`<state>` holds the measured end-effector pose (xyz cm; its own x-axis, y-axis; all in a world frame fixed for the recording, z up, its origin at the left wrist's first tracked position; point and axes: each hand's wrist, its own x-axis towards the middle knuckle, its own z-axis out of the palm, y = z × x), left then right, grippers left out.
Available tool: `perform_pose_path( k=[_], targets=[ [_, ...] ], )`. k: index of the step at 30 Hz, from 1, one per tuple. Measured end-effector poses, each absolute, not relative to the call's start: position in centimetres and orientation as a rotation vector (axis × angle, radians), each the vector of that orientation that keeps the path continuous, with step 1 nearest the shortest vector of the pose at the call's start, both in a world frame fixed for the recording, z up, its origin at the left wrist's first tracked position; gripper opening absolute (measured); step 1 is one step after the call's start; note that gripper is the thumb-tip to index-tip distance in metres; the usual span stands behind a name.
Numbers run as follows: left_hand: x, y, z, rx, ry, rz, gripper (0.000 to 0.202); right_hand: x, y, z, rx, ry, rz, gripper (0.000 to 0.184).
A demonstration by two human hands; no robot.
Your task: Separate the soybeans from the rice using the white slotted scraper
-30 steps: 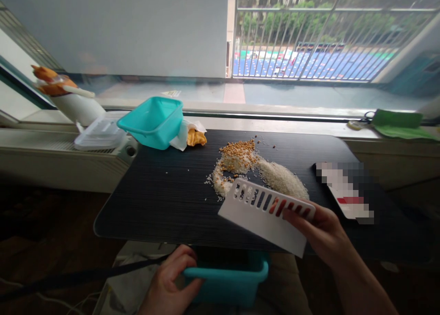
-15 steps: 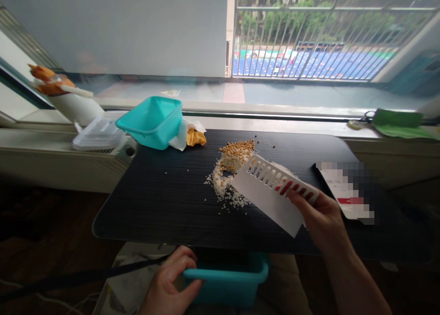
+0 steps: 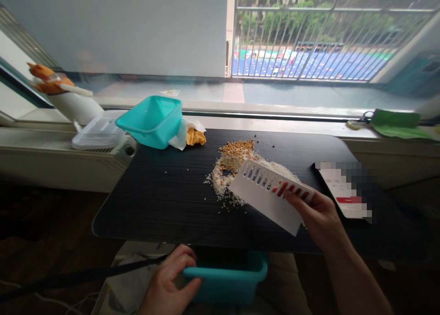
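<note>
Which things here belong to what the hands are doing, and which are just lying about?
In use: white slotted scraper in right hand; rice and soybean pile; teal tub gripped by left hand.
Lying about: tilted teal tub; clear lidded box; green cloth.

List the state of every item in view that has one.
White slotted plastic scraper: tilted, gripped by right hand.
Teal plastic tub below the table edge: upright, open, gripped by left hand.
Teal plastic tub at the back: tilted, open, looks empty.
Pile of white rice and yellow beans: loose, spread on black table.
Clear plastic box: lid appears on.
</note>
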<state>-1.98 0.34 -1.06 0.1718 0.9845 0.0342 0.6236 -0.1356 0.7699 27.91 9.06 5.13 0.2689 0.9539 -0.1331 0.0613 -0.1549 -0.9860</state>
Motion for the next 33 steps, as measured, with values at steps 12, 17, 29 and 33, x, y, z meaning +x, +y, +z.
perform_pose_path(
  k=[12,17,29,33],
  targets=[
    [-1.9,0.2,-1.0,1.811,1.509,0.757,0.015,28.0,8.5,5.4,-1.472,-1.050,1.117,0.027],
    [-1.9,0.2,-1.1,1.804,1.528,0.743,0.013,28.1,8.6,5.2,-1.480,-1.076,1.130,0.029],
    [-2.1,0.0,-0.9,1.764,1.552,0.733,0.012,26.2,8.0,5.2,-1.326,-1.203,1.277,0.025],
    [-3.3,-0.1,-0.8,1.750,1.593,0.781,0.009,24.1,8.0,4.4,-1.233,-1.439,1.360,0.023]
  ],
)
